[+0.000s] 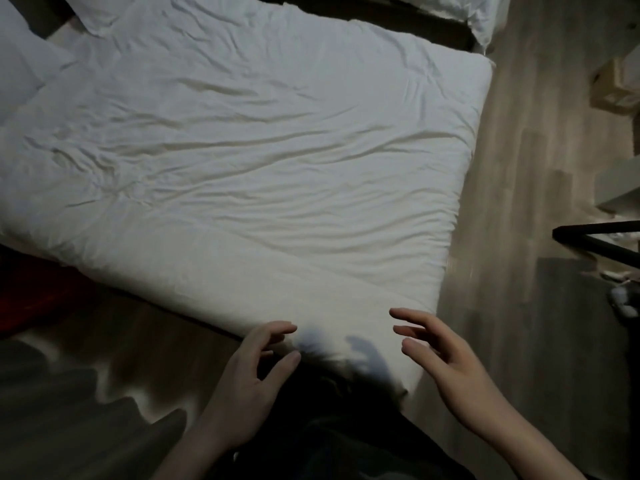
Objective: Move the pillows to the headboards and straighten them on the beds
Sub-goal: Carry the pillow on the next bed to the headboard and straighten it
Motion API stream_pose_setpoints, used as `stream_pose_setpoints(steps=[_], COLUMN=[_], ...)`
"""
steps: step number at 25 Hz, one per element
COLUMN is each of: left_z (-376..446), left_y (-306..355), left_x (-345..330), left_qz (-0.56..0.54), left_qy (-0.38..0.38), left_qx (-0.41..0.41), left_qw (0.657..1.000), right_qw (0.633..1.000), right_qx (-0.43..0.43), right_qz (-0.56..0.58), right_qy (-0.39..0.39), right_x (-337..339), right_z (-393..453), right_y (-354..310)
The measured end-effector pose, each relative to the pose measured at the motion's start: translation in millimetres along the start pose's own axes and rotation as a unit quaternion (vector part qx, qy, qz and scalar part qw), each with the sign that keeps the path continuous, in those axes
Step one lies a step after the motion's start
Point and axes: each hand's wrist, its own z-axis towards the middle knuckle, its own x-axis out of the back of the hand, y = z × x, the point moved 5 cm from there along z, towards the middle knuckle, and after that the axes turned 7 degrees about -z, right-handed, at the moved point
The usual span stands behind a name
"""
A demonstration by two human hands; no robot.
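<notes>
A bed with a wrinkled white duvet (249, 161) fills most of the head view. Two white pillows lie at its far left end: one (20, 64) at the left edge, another (93, 12) at the top left. My left hand (252, 372) hovers at the duvet's near edge, fingers curled and apart, holding nothing. My right hand (443, 355) is spread just above the duvet's near right corner, also empty. Part of a second bed's white bedding (481, 15) shows at the top right.
Wood floor (519, 168) runs along the right side of the bed and below it. Cardboard boxes (616, 88) stand at the far right, with a dark metal frame (595, 240) and small clutter beneath them. A dark red object (38, 292) sits at the left.
</notes>
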Motion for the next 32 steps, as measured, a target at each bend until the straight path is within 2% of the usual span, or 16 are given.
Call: stream_pose_setpoints(steps=[4,7,12,17,20,24,27,32], left_z=[27,34,27,2,-4,-1,14,66], left_y=[-2,11,17,4,14,50,73,119], left_x=[-7,-18,-50,-108,-168,-270,-346,-441], left_qz=[0.026,-0.008,-0.021,-0.012,-0.007,-0.022,-0.042,-0.044], left_qy=[0.008,0.03,0.049,0.1,0.152,0.201,0.187,0.14], left_qx=[-0.017,-0.024,-0.007,0.024,0.039,0.05,0.072,0.042], left_qw=[0.999,0.999,0.999,0.995,0.988,0.978,0.979,0.988], right_qw=[1.0,0.999,1.0,0.997,0.99,0.984,0.986,0.994], right_qx=[0.002,0.008,0.021,0.051,0.073,0.081,0.052,0.015], right_qz=[-0.006,-0.001,-0.01,-0.015,-0.015,0.0,-0.007,-0.011], right_qy=[0.025,0.044,0.012,-0.059,-0.117,-0.157,-0.156,-0.111], right_x=[8,22,47,84,128,223,299,399], right_z=[-10,-23,-10,24,41,46,36,29], right_y=[20,32,40,45,58,102,148,198])
